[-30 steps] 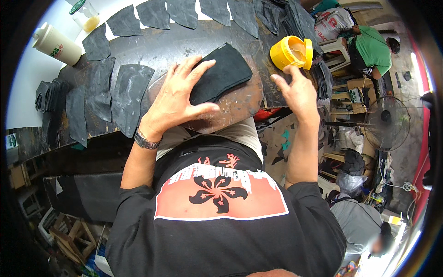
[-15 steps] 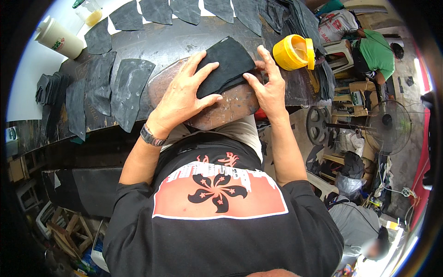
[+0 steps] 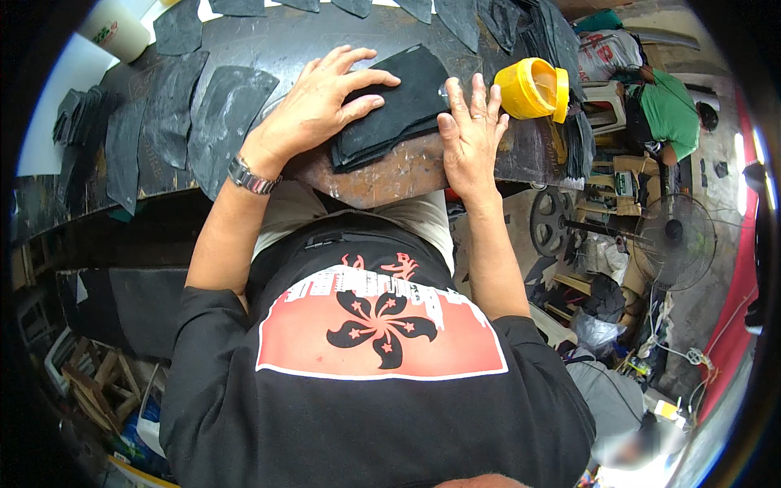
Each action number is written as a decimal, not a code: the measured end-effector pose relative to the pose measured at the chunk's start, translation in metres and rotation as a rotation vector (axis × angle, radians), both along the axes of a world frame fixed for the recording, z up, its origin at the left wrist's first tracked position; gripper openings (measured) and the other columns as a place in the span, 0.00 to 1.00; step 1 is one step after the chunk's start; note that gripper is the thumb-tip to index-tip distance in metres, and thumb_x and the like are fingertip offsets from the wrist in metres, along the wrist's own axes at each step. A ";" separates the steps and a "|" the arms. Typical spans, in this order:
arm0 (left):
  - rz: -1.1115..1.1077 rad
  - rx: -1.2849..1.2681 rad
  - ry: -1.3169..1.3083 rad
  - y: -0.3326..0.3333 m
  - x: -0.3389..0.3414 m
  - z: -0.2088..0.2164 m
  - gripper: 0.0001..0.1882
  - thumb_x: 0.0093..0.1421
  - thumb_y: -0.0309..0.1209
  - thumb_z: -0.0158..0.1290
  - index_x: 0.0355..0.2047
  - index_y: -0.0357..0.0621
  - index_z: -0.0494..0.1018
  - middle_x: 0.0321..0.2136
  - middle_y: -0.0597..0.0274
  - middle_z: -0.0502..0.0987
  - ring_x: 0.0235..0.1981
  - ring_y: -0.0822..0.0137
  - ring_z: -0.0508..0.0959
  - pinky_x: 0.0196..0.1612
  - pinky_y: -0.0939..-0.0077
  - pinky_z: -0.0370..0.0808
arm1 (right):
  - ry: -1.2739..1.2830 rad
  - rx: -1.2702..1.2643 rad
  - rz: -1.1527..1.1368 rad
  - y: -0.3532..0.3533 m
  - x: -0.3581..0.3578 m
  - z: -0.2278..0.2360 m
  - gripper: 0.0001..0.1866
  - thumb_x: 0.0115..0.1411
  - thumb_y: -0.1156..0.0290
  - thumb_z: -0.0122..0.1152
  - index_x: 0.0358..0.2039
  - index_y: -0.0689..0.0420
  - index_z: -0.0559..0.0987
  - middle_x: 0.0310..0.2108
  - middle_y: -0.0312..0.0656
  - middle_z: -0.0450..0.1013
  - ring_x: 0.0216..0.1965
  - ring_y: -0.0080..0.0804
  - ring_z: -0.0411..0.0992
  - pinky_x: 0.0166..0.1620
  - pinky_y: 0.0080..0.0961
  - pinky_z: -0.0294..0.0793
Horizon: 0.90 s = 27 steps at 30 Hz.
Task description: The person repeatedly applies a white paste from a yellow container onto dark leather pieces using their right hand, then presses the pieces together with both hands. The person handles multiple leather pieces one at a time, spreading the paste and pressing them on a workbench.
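A stack of black leather-like pieces (image 3: 403,98) lies on a worn brown board (image 3: 378,180) at the table's near edge. My left hand (image 3: 321,102) reaches over the stack's left side, fingers spread, index finger and thumb resting on or just over the top piece. At the stack's right edge stands my right hand (image 3: 472,134), its fingers stretched out and slightly apart. It grips nothing, and whether it touches the stack I cannot tell. To its right is an open yellow jar (image 3: 521,91) with a pale orange substance inside.
Several black cut pieces (image 3: 232,110) are spread along the table's left and far sides. A folded black pile (image 3: 77,118) and a pale cup (image 3: 118,34) are at left. On the right are a fan (image 3: 674,241) and a person in green (image 3: 669,114).
The view has shifted, so the far table edge shows less. The stack's lower layers now show more at its near edge. My right fingers have straightened and the thumb has left the stack's edge.
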<state>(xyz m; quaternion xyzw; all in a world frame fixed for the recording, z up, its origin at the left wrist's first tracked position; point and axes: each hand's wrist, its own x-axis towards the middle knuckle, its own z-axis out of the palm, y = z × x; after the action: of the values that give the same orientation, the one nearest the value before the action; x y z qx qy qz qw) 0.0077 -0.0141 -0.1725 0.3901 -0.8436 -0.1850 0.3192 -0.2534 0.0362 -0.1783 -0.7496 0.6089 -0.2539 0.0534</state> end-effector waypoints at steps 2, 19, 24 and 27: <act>0.019 -0.062 -0.019 0.000 0.000 -0.005 0.16 0.68 0.43 0.54 0.55 0.62 0.78 0.64 0.51 0.68 0.67 0.49 0.65 0.68 0.53 0.60 | 0.069 0.019 -0.033 0.004 0.005 -0.003 0.41 0.70 0.34 0.39 0.71 0.52 0.63 0.76 0.54 0.46 0.77 0.58 0.36 0.69 0.71 0.31; -0.095 0.062 -0.017 -0.014 0.010 -0.009 0.19 0.70 0.36 0.51 0.60 0.62 0.76 0.67 0.53 0.65 0.66 0.49 0.66 0.68 0.57 0.63 | 0.241 -0.043 -0.043 0.001 0.002 0.002 0.41 0.68 0.37 0.47 0.66 0.59 0.68 0.72 0.55 0.55 0.74 0.60 0.44 0.69 0.71 0.40; -0.110 0.022 -0.047 -0.018 0.011 -0.008 0.19 0.71 0.35 0.50 0.60 0.61 0.76 0.66 0.53 0.66 0.66 0.49 0.66 0.68 0.58 0.63 | 0.316 -0.046 0.003 -0.005 -0.004 0.006 0.41 0.66 0.33 0.46 0.69 0.49 0.67 0.73 0.51 0.54 0.75 0.59 0.43 0.68 0.73 0.38; -0.126 0.019 -0.054 -0.018 0.012 -0.006 0.19 0.71 0.35 0.50 0.60 0.61 0.76 0.65 0.53 0.67 0.65 0.50 0.67 0.68 0.58 0.64 | 0.370 -0.054 0.039 -0.004 -0.005 0.011 0.40 0.65 0.31 0.46 0.70 0.40 0.66 0.74 0.49 0.52 0.76 0.57 0.41 0.68 0.75 0.37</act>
<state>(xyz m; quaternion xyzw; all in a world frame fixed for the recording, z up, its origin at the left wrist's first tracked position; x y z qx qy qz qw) 0.0194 -0.0321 -0.1782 0.3443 -0.8729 -0.2022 0.2803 -0.2585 0.0321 -0.1674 -0.7964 0.5866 -0.1266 -0.0747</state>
